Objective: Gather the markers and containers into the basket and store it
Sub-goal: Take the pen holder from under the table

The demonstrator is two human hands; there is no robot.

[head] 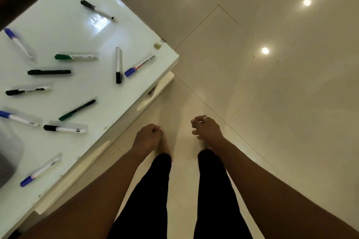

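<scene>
Several markers lie scattered on a white glossy table (58, 25) at the left. Among them are a blue-capped marker (139, 66) near the table's right corner, a black-capped one (118, 65) beside it, a green-capped one (74, 57) and an all-black one (49, 72). My left hand (148, 135) hangs over the floor just off the table's edge, fingers curled into a fist with nothing in it. My right hand (206, 128), with a ring on it, is further right, fingers loosely curled and empty. No basket is in view.
A blurred grey shape (8, 153) sits at the table's left edge. A small beige piece (157, 45) lies near the table's corner. A lower shelf (165, 80) juts out under the tabletop. Glossy beige floor tiles (272, 103) stretch to the right. My legs in black trousers (151, 190) are below.
</scene>
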